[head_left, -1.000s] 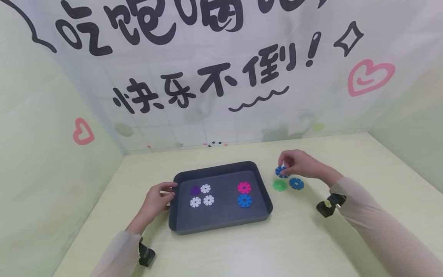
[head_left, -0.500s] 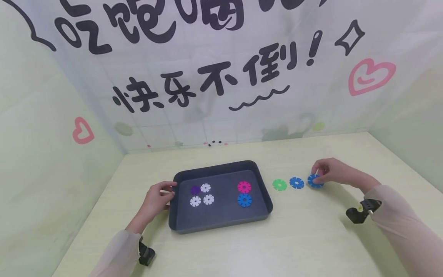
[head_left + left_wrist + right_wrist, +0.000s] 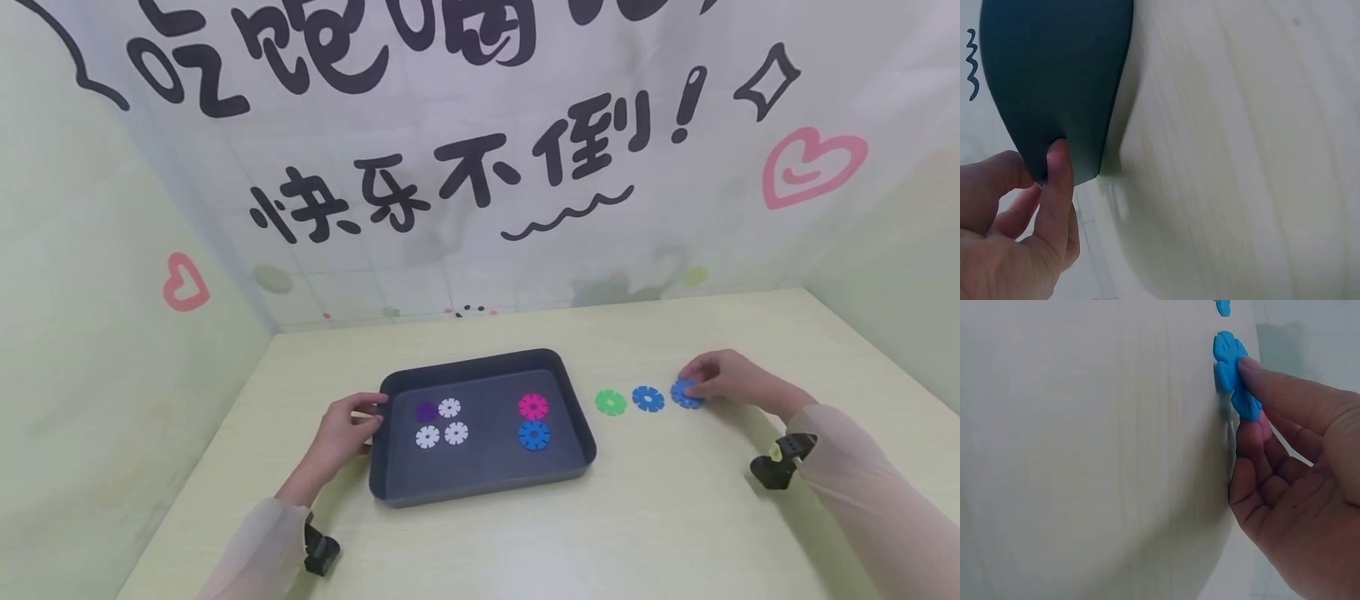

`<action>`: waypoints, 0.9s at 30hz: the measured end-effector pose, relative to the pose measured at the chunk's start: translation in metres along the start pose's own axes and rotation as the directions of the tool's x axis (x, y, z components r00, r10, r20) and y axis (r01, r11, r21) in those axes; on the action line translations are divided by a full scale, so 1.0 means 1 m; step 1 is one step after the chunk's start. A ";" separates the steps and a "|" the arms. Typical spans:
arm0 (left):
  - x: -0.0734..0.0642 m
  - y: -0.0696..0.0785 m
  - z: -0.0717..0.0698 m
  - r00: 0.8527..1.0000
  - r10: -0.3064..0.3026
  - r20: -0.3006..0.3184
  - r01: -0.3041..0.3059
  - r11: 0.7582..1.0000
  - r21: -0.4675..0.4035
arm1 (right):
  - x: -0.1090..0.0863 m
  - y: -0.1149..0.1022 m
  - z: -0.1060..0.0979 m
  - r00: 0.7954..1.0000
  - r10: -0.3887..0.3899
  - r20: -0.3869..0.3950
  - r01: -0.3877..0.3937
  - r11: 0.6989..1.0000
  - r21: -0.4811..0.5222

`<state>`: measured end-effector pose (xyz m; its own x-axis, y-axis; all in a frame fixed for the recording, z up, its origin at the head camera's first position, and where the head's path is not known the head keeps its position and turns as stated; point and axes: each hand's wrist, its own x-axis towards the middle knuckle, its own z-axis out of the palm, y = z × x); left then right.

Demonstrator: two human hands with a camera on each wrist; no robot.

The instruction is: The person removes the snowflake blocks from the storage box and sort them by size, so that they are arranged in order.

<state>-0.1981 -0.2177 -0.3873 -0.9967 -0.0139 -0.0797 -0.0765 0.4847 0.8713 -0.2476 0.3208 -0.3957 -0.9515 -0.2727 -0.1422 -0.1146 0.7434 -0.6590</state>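
At the right end of a row of discs, my right hand [image 3: 727, 377] pinches a blue notched snowflake disc [image 3: 1230, 369] between thumb and fingers, close over the table. Left of it lie another blue disc [image 3: 648, 399] and a green disc [image 3: 611, 402]. My left hand [image 3: 341, 435] holds the left wall of a dark grey tray [image 3: 480, 492], with one fingertip on the wall's outer face in the left wrist view. Inside the tray, a purple disc [image 3: 427, 412] sits with three white discs [image 3: 456, 433] on the left. A pink disc [image 3: 533, 407] and a blue disc [image 3: 534, 436] lie on the right.
The pale wooden table [image 3: 525, 550] meets a printed backdrop [image 3: 480, 250] at the back and side panels left and right. Each wrist carries a small black camera [image 3: 774, 472] below the sleeve.
My right hand has carried the blue disc rightward from above the green disc to the row's right end and lowered it slightly. The left hand has stayed at the tray.
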 end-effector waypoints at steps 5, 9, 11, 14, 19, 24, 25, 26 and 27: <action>0.001 0.000 0.000 1.000 0.003 0.003 -0.003 1.000 0.000 | 0.000 0.000 -0.001 1.000 0.018 0.011 -0.018 1.000 -0.009; 0.001 0.000 0.000 1.000 0.008 0.003 -0.008 1.000 0.003 | 0.000 0.001 0.000 1.000 0.020 0.015 -0.020 1.000 -0.014; 0.001 0.000 0.000 1.000 0.009 0.003 -0.009 1.000 0.001 | 0.001 0.001 0.001 1.000 0.018 0.013 -0.018 1.000 -0.018; 0.000 0.000 0.000 1.000 0.007 0.004 -0.007 1.000 -0.002 | 0.000 0.002 0.002 1.000 0.005 0.013 -0.005 1.000 -0.023; 0.000 -0.001 0.000 1.000 0.012 0.000 -0.012 1.000 0.002 | -0.001 0.003 0.000 1.000 0.004 -0.001 -0.004 1.000 -0.015; 0.003 -0.003 0.000 1.000 0.009 0.001 -0.009 1.000 -0.005 | -0.003 -0.006 -0.003 1.000 -0.018 -0.012 0.018 1.000 -0.004; 0.003 -0.003 0.000 1.000 0.007 0.003 -0.007 1.000 -0.004 | -0.003 -0.010 -0.003 0.999 -0.030 -0.011 0.030 1.000 -0.007; 0.003 -0.003 0.000 1.000 0.003 0.001 -0.003 1.000 -0.003 | -0.003 -0.014 -0.003 0.999 -0.045 -0.008 0.045 0.999 -0.008; 0.003 -0.003 0.000 1.000 0.001 0.001 -0.001 1.000 0.000 | -0.003 -0.019 -0.003 0.998 -0.059 -0.003 0.059 0.998 -0.014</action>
<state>-0.2007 -0.2194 -0.3897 -0.9968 -0.0124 -0.0790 -0.0751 0.4844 0.8716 -0.2439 0.3094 -0.3808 -0.9440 -0.3144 -0.1006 -0.1746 0.7343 -0.6560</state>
